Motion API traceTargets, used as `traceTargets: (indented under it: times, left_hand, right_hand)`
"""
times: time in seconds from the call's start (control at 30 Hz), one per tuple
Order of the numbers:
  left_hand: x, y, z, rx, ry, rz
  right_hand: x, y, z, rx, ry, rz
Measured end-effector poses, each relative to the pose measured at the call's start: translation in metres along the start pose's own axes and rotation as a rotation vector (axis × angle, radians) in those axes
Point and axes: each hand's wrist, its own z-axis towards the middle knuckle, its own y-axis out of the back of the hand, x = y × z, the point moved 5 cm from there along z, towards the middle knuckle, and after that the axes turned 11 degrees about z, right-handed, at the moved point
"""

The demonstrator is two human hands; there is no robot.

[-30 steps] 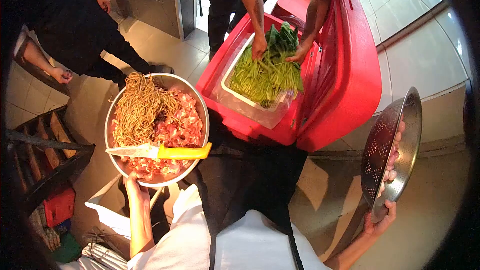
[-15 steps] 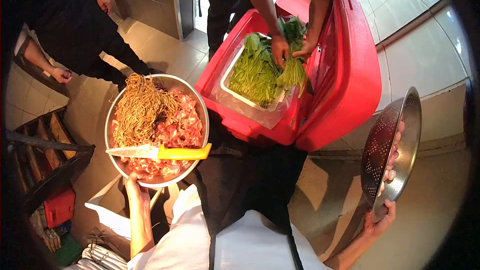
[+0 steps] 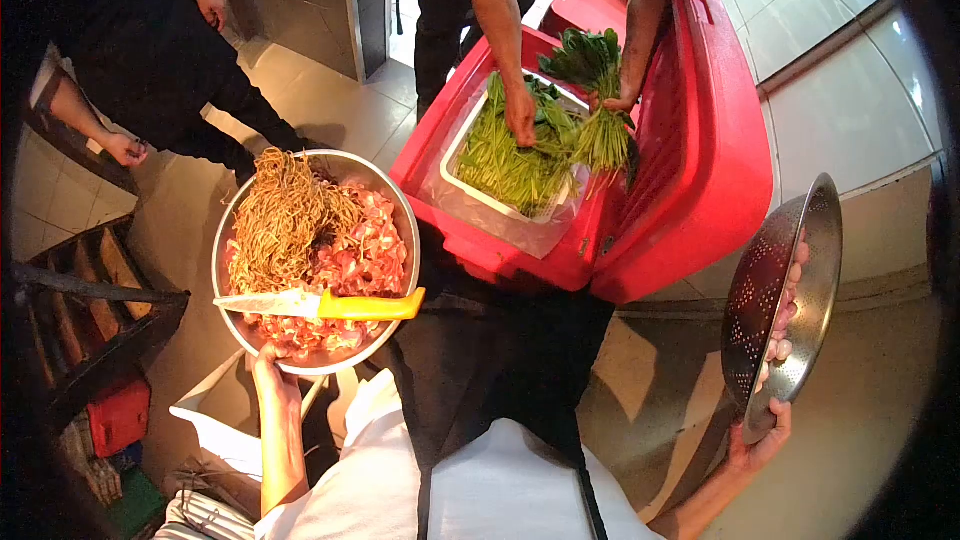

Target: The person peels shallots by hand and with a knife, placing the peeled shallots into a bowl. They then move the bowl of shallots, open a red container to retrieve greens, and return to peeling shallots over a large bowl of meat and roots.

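Note:
My left hand point(image 3: 268, 372) grips the near rim of a round steel bowl point(image 3: 405, 228) filled with brown noodles point(image 3: 280, 215) and pink meat pieces point(image 3: 365, 258). A yellow-handled knife point(image 3: 345, 304) lies across the bowl. My right hand point(image 3: 762, 443) holds a steel colander point(image 3: 770, 290) tilted on edge, my fingers showing through its holes. Ahead, a red cooler point(image 3: 690, 170) stands with its lid up and holds a white tub of green leafy stalks point(image 3: 510, 162).
Another person's two hands point(image 3: 520, 112) are in the cooler, one lifting a bunch of greens point(image 3: 600, 135). A second person in dark clothes point(image 3: 130, 50) stands at the left. Wooden slats point(image 3: 90, 280) lie at the left. Tiled floor surrounds me.
The other person's hands shifted in the cooler and raised a bunch of greens toward its right wall. My bowl and colander stayed where they were.

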Motion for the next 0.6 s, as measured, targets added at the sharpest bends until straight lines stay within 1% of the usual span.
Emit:
traceTargets:
  times: [0.07,0.2,0.23,0.33,0.53,0.6]
  left_hand:
    - [0.001,0.001,0.001,0.017,-0.001,0.007]
    - [0.004,0.005,0.006,0.055,0.013,0.027]
    - [0.004,0.005,0.006,0.065,0.019,0.030]
    - [0.003,0.004,0.003,0.002,0.021,0.012]
    - [0.002,0.004,0.004,0.006,0.032,0.024]
    - [0.004,0.006,0.005,0.046,0.034,0.032]
  right_hand:
    - [0.002,0.013,0.006,-0.003,0.016,0.028]
    - [0.001,0.007,0.005,0.037,0.004,0.038]
    - [0.002,0.006,0.004,0.020,0.009,0.018]
    - [0.003,0.002,0.002,-0.002,0.015,-0.010]
    - [0.001,-0.009,-0.001,0.013,0.020,0.001]
    - [0.001,-0.007,-0.001,0.013,0.026,0.004]
